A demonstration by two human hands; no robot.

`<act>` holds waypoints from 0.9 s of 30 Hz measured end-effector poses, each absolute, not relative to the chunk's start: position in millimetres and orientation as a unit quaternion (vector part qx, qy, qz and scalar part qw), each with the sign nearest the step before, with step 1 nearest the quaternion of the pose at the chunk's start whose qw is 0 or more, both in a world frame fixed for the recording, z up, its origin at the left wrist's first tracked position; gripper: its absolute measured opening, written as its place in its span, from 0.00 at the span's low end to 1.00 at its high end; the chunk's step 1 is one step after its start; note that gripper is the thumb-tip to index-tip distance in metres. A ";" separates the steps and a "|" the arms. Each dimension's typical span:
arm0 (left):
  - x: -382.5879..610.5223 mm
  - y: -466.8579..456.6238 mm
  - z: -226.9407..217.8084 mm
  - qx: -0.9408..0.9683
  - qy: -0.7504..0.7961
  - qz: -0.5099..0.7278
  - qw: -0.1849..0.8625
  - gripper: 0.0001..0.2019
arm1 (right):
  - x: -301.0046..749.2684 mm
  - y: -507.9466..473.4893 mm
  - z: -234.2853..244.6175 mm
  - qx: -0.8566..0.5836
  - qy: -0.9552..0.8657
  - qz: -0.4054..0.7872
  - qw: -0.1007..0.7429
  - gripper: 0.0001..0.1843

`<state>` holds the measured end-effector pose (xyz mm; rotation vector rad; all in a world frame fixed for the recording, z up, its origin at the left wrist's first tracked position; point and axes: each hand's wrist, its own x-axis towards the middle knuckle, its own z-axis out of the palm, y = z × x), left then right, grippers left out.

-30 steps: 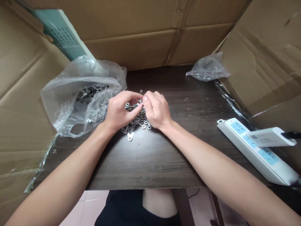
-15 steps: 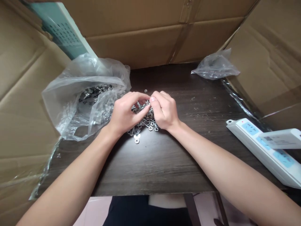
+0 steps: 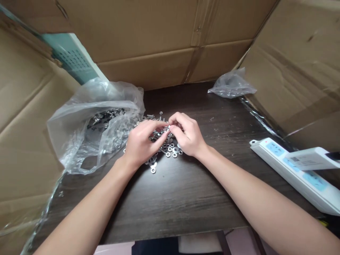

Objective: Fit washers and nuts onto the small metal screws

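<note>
A pile of small metal washers and nuts (image 3: 170, 150) lies on the dark wooden table (image 3: 172, 198). My left hand (image 3: 142, 143) and my right hand (image 3: 187, 134) meet just above the pile, fingertips pinched together on a small metal piece (image 3: 166, 129) that I cannot name. Both hands have curled fingers. A single washer (image 3: 153, 170) lies loose at the near edge of the pile.
A clear plastic bag (image 3: 92, 124) with more metal parts lies at the left. A smaller crumpled bag (image 3: 231, 85) sits at the back right. A white power strip (image 3: 297, 173) lies at the right. Cardboard walls (image 3: 159, 42) surround the table.
The camera view tilted, so everything sits lower in the picture. My hands stay pinched together over the pile, with fingers shifted slightly.
</note>
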<state>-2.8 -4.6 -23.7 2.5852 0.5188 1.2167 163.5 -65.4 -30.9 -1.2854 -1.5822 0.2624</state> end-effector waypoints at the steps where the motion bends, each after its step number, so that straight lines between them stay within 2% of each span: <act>1: -2.9 -4.4 -23.8 0.885 0.177 0.415 0.117 0.06 | 164.2 -65.5 -30.8 -0.536 -0.660 0.115 0.513 0.04; 5: -4.6 -4.7 -24.4 0.894 0.179 0.401 0.084 0.07 | 163.5 -66.3 -32.8 -0.523 -0.674 0.141 0.502 0.06; 7: -5.4 -5.8 -24.8 0.896 0.178 0.399 0.075 0.07 | 161.9 -68.0 -35.3 -0.521 -0.684 0.118 0.496 0.09; 10: -5.3 -8.0 -25.8 0.895 0.181 0.398 0.083 0.06 | 161.0 -71.0 -38.5 -0.535 -0.698 0.060 0.472 0.08; 18: -3.9 -8.9 -26.4 0.885 0.195 0.410 0.097 0.06 | 161.3 -74.1 -36.9 -0.570 -0.692 0.041 0.441 0.06; 27: -1.6 -6.6 -29.1 0.889 0.199 0.399 0.105 0.07 | 166.0 -74.4 -35.8 -0.560 -0.682 0.089 0.462 0.04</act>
